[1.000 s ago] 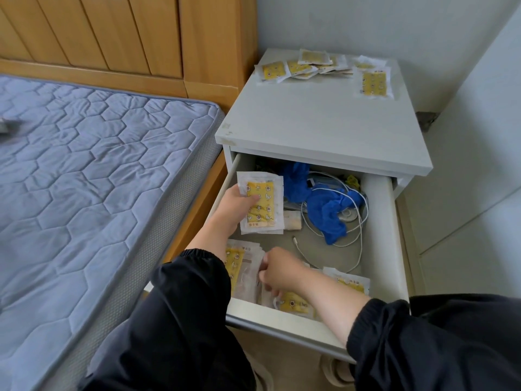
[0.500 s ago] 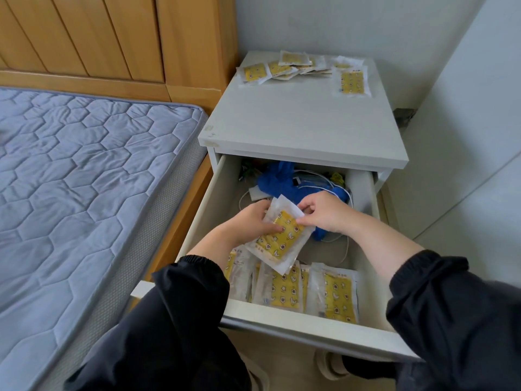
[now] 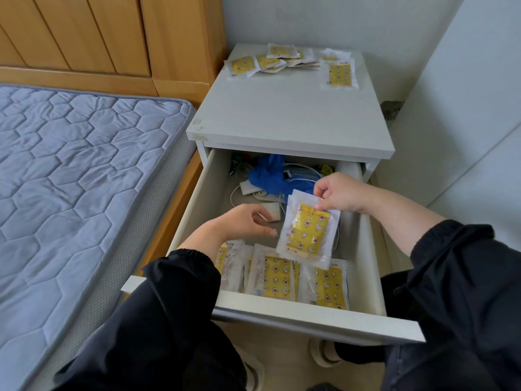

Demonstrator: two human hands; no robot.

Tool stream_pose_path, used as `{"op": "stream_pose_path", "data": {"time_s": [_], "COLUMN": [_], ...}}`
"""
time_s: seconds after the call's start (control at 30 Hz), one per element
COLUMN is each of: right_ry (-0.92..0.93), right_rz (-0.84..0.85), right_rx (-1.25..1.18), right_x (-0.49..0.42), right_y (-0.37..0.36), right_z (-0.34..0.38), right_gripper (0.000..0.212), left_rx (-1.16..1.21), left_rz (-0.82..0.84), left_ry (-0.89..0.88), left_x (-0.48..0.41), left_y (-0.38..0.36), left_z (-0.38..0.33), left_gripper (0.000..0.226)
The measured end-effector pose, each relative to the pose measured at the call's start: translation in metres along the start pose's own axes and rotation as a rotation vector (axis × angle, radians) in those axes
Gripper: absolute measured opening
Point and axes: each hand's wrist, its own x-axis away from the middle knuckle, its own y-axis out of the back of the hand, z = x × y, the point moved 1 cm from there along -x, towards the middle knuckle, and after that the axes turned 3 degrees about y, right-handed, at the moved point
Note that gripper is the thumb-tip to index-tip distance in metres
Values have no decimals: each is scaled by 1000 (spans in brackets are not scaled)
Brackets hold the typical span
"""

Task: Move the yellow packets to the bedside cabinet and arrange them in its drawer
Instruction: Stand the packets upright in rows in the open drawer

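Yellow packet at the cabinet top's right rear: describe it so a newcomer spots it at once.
Find the white bedside cabinet beside the bed and look along the back of its top. A heap of overlapping yellow packets lies toward the left. This packet lies flat at the right, its whole yellow face showing, nearer the front than the rest.

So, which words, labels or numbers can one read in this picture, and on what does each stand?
None is readable.
On the held packet, in the right hand: small print by its lower edge, too blurred.
On the drawer packets, at the front of the drawer: print too blurred.
On the loose packets on the cabinet top: too small.
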Motion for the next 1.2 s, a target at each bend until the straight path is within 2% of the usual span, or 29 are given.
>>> {"op": "stream_pose_path", "data": {"time_s": [0.13,0.23,0.4,0.57,0.7,0.8,0.9,1.0,1.1,1.2], "right_ry": [11,16,-49,-93,-142,-191,-187,-139,-92,-86], "right_rz": [148,267,407,403,474,564,586,503,315,223], "right_rx": [77,223,675,784,705,529,441,381,279,321], "right_x": [11,15,26,32,34,32,29,29,27,26], "right_y": [-10,-32,-68,-89,-89,-85,-83,-84,-84,-87], "right_z": [-6,-8,-16,-23,-23,-21,-23,-26,-26,-25], "right_gripper": [15,16,18,29,52,74,91,90,74,62], "left_rx": [-433,-641,-755,-776,-795,-861,-876,-855,-886,-937], "left_rz": [118,181,251,274,277,281,290,163,34,74], "left_ry": [30,22,16,-3,0,-11,15,5,86,275], "left_x": [-3,-8,-10,-10,-9,-7,-6,0,-2,-3], "left_y": [-23,-40,-47,-46,-46,-47,-45,-35,-29,-27], "left_z": [2,-3,-5,-2,-5,-10,-12,-13,-10,0], "left_gripper": [63,73,64,55,56,56,65,79,60,39]}}
